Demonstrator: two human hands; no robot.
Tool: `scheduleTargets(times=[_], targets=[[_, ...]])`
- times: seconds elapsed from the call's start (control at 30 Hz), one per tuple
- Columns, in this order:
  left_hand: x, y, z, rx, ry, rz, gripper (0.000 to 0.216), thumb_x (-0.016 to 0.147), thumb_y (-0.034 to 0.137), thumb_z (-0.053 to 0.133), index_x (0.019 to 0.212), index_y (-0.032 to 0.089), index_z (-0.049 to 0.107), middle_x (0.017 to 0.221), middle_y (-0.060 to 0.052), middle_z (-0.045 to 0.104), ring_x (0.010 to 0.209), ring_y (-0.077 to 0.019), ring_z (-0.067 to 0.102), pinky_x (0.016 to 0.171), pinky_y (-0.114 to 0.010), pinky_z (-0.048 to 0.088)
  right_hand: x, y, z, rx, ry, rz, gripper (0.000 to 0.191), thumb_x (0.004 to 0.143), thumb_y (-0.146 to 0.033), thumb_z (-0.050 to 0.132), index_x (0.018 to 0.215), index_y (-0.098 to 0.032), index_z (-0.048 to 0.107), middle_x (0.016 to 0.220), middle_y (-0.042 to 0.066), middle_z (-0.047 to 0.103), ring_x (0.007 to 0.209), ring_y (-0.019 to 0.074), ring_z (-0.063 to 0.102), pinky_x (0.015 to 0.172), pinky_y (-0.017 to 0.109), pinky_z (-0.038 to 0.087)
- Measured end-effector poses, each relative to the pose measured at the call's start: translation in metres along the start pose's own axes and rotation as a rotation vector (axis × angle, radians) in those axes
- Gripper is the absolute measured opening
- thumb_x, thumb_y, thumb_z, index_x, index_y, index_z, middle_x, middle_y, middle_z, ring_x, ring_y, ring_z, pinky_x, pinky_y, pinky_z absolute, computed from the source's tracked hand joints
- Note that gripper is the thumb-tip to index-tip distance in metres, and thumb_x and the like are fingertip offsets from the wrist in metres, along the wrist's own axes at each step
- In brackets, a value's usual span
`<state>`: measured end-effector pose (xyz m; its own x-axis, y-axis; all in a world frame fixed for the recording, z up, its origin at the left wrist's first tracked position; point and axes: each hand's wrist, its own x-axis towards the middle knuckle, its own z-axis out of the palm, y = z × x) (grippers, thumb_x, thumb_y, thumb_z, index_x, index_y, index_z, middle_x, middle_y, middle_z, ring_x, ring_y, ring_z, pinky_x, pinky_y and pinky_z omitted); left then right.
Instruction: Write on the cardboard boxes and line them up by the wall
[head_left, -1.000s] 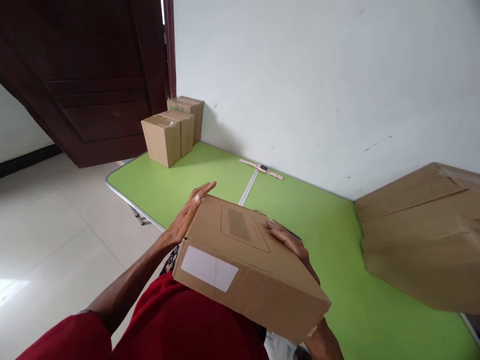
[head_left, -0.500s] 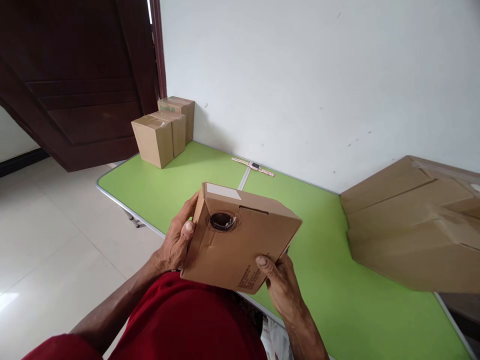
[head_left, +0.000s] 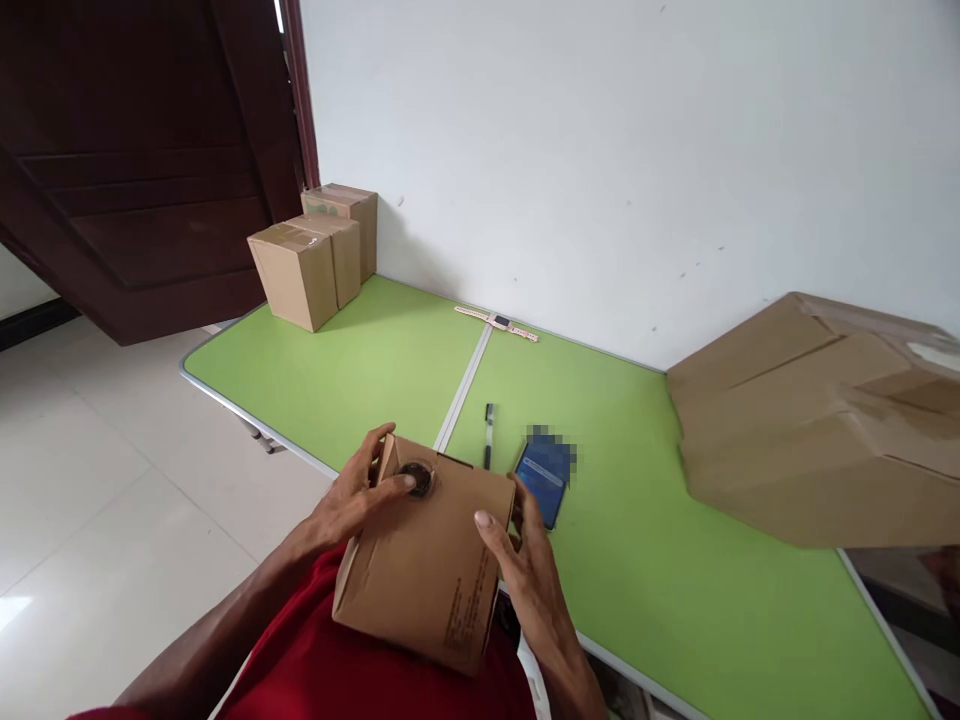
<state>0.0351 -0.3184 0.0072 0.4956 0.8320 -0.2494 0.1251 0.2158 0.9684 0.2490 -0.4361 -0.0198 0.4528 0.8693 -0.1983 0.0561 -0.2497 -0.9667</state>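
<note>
A brown cardboard box (head_left: 435, 550) is held tilted against my red shirt, over the table's front edge. Near its upper left corner is a round hole (head_left: 417, 480) with a dark, rough rim, and small print runs along its lower right. My left hand (head_left: 360, 500) grips the left side, its thumb at the edge of the hole. On the right side, my right hand (head_left: 525, 550) is wrapped around the box with the thumb over the front face. Beyond the box lie a pen (head_left: 489, 432) and a phone (head_left: 543, 478) with its screen lit.
The green table (head_left: 645, 560) stands against a white wall. Several cardboard boxes (head_left: 307, 265) are grouped at its far left corner. A pink-strapped watch (head_left: 498, 322) lies by the wall. A large cardboard carton (head_left: 810, 430) occupies the right end. A dark door (head_left: 150, 160) is at left.
The box has come down and closer to my body, tilting differently, which uncovers the pen and phone. My left thumb has moved from the box's side edge to the hole.
</note>
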Motion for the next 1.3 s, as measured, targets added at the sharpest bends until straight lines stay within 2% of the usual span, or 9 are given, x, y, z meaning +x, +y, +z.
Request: scheduleTargets(times=[0.1, 0.2, 0.37, 0.63, 0.7, 0.83, 1.03, 1.2, 1.3], targets=[[-0.005, -0.005, 0.009, 0.079, 0.012, -0.018, 0.088, 0.091, 0.055, 0.073, 0.164, 0.027, 0.032, 0.145, -0.013, 0.062, 0.134, -0.0371, 0.06, 0.113, -0.052, 0.048, 0.01, -0.008, 0.013, -0.238, 0.186, -0.21, 0.1, 0.083, -0.071, 0.074, 0.164, -0.024, 0.04, 0.17, 0.018, 0.04, 0.158, 0.043, 0.036, 0.124, 0.062, 0.039], [-0.008, -0.005, 0.013, 0.131, 0.022, -0.013, 0.085, 0.092, 0.057, 0.069, 0.162, 0.027, 0.032, 0.136, -0.012, 0.066, 0.126, -0.0359, 0.064, 0.108, -0.051, 0.05, 0.02, -0.02, 0.031, -0.455, 0.205, -0.384, 0.083, 0.082, -0.06, 0.076, 0.148, -0.014, 0.056, 0.15, 0.024, 0.058, 0.144, 0.044, 0.05, 0.12, 0.063, 0.041], [-0.009, -0.005, 0.004, 0.162, 0.073, -0.052, 0.08, 0.09, 0.065, 0.067, 0.152, 0.022, 0.04, 0.131, -0.014, 0.067, 0.12, -0.0355, 0.067, 0.1, -0.048, 0.055, 0.023, -0.035, 0.053, -0.629, 0.137, -0.329, 0.038, 0.08, -0.038, 0.074, 0.111, -0.016, 0.069, 0.112, 0.016, 0.072, 0.113, 0.0397, 0.061, 0.101, 0.056, 0.053], [0.008, 0.0, 0.012, 0.38, 0.045, -0.014, 0.072, 0.086, 0.047, 0.061, 0.152, 0.022, 0.048, 0.104, -0.007, 0.074, 0.099, -0.0318, 0.068, 0.093, -0.048, 0.054, 0.016, -0.033, 0.051, -0.736, 0.155, -0.315, 0.033, 0.083, -0.033, 0.073, 0.11, -0.015, 0.067, 0.112, 0.016, 0.07, 0.11, 0.0399, 0.06, 0.1, 0.057, 0.054], [0.012, -0.003, 0.01, 0.34, 0.026, -0.033, 0.07, 0.087, 0.049, 0.062, 0.149, 0.021, 0.049, 0.108, -0.008, 0.075, 0.102, -0.0327, 0.069, 0.095, -0.049, 0.054, 0.022, -0.031, 0.035, -0.739, 0.08, -0.341, 0.033, 0.092, -0.039, 0.071, 0.117, -0.017, 0.068, 0.116, 0.014, 0.073, 0.111, 0.0353, 0.065, 0.099, 0.05, 0.057], [0.012, -0.013, -0.003, 0.166, -0.063, -0.076, 0.079, 0.092, 0.058, 0.069, 0.158, 0.027, 0.038, 0.134, -0.012, 0.072, 0.123, -0.0356, 0.068, 0.106, -0.051, 0.054, 0.064, -0.034, -0.007, -0.857, -0.01, -0.335, 0.037, 0.113, -0.035, 0.04, 0.136, -0.017, 0.063, 0.123, 0.014, 0.075, 0.098, 0.0239, 0.075, 0.081, 0.035, 0.062], [0.004, -0.026, -0.015, -0.035, -0.258, -0.084, 0.11, 0.093, 0.047, 0.08, 0.172, 0.035, 0.004, 0.165, -0.012, 0.052, 0.149, -0.0343, 0.053, 0.123, -0.052, 0.045, 0.143, -0.027, -0.019, -1.209, -0.167, -0.359, 0.054, 0.087, 0.009, 0.053, 0.135, -0.012, 0.067, 0.123, 0.021, 0.073, 0.108, 0.0341, 0.071, 0.077, 0.039, 0.058], [0.006, -0.03, -0.015, -0.169, -0.29, -0.083, 0.123, 0.088, 0.041, 0.086, 0.173, 0.034, -0.002, 0.171, -0.014, 0.043, 0.153, -0.0359, 0.049, 0.126, -0.054, 0.042, 0.168, -0.015, -0.006, -1.315, -0.278, -0.445, 0.047, 0.086, 0.014, 0.052, 0.114, -0.018, 0.072, 0.126, 0.018, 0.073, 0.114, 0.0313, 0.068, 0.092, 0.041, 0.054], [0.008, -0.032, -0.017, -0.19, -0.306, -0.06, 0.129, 0.086, 0.039, 0.088, 0.173, 0.032, -0.006, 0.171, -0.016, 0.042, 0.154, -0.0363, 0.048, 0.127, -0.055, 0.041, 0.179, -0.015, -0.009, -1.274, -0.284, -0.471, 0.038, 0.088, 0.012, 0.051, 0.101, -0.018, 0.072, 0.113, 0.013, 0.075, 0.109, 0.0276, 0.068, 0.094, 0.041, 0.052]])
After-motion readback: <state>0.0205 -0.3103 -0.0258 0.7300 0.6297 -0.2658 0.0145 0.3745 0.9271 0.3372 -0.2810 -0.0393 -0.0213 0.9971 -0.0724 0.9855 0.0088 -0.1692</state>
